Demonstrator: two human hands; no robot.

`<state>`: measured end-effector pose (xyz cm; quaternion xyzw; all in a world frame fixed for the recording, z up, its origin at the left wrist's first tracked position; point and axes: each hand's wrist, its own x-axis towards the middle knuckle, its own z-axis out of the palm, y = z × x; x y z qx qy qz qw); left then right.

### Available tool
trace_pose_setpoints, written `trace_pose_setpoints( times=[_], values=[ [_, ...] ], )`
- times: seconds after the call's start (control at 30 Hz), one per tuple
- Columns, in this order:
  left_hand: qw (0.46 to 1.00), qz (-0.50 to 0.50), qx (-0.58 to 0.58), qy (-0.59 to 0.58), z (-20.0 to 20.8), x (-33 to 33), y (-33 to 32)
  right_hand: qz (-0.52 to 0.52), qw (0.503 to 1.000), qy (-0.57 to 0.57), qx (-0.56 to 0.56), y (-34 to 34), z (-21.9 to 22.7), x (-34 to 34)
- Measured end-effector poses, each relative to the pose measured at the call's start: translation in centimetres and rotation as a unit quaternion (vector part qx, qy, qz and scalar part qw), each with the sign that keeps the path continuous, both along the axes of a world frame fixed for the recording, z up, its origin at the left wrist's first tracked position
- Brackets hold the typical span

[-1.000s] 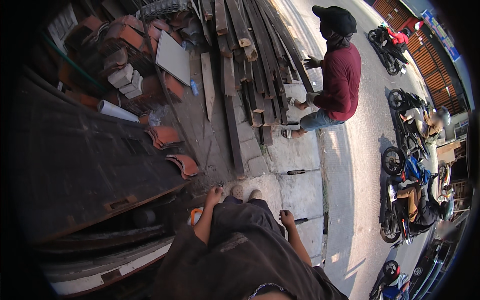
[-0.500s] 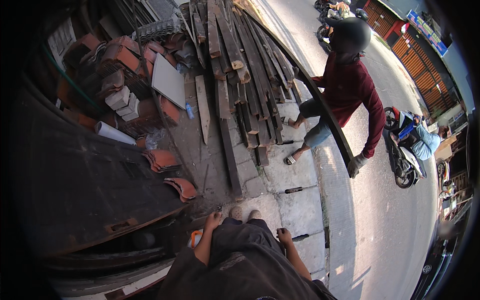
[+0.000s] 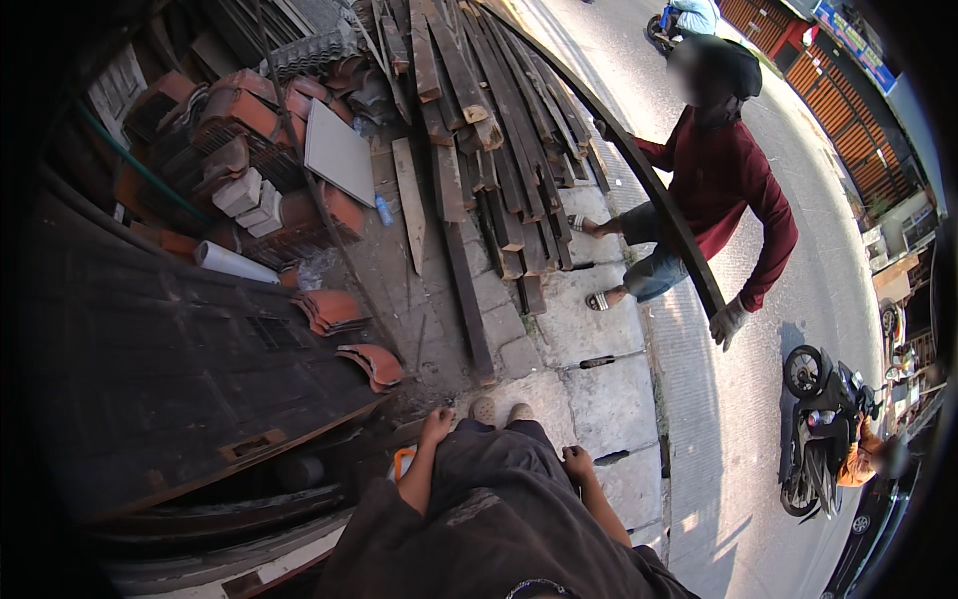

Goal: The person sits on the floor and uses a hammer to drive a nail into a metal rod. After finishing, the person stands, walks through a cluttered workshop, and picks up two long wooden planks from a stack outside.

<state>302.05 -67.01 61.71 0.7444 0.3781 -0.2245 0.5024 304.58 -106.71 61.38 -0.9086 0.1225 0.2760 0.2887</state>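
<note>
My left hand point(image 3: 437, 426) hangs beside my dark shirt, its fingers curled in with nothing visible in them. My right hand point(image 3: 576, 462) hangs on the other side, also loosely closed and apparently bare. Neither touches anything but perhaps my clothes. Ahead to the right, a person in a dark red shirt point(image 3: 720, 180) holds a long dark wooden beam point(image 3: 654, 190) with both hands. A gloved hand point(image 3: 728, 321) grips its near end. The beam's far end reaches back over a pile of timber point(image 3: 499, 140).
Left of the timber lie stacked roof tiles point(image 3: 244, 105), a pale flat panel point(image 3: 337, 147) and white blocks point(image 3: 251, 203). A dark panel point(image 3: 180, 349) stands close on my left. Concrete slabs point(image 3: 614, 404) border the road, where a motorcycle point(image 3: 823, 429) with a rider passes at right.
The co-worker and the beam have shifted slightly right in view, and the co-worker's head has turned. One motorcycle moved up the road; another came in at lower right. My hands stay low.
</note>
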Motion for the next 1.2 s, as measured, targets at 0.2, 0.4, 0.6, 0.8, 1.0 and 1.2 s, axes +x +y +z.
trace_pose_setpoints(
  times=[0.2, 0.4, 0.6, 0.8, 1.0, 1.2],
  values=[
    [0.999, 0.013, -0.01, -0.036, -3.3, -0.8, 0.8, -0.051, 0.996, 0.039, 0.065, 0.3, -1.3, 1.8],
    [0.997, 0.035, -0.04, -0.052, -4.7, -0.9, 0.7, -0.036, 0.997, -0.005, 0.068, -0.6, -3.2, 2.2],
    [0.999, -0.001, 0.004, -0.044, -1.3, 0.2, -0.3, -0.047, 0.997, 0.024, 0.05, -1.5, -4.0, 1.3],
    [0.998, -0.001, 0.019, -0.053, -0.2, -0.3, 0.0, -0.065, 0.993, 0.073, 0.059, 0.4, -0.6, 1.2],
    [0.998, -0.005, 0.017, -0.063, -1.5, -0.5, 0.4, -0.077, 0.993, 0.07, 0.064, 1.3, 0.7, 1.6],
    [0.997, 0.015, -0.014, -0.072, -2.0, -0.5, 0.3, -0.079, 0.991, 0.071, 0.085, 1.1, 0.5, 1.9]
  ],
)
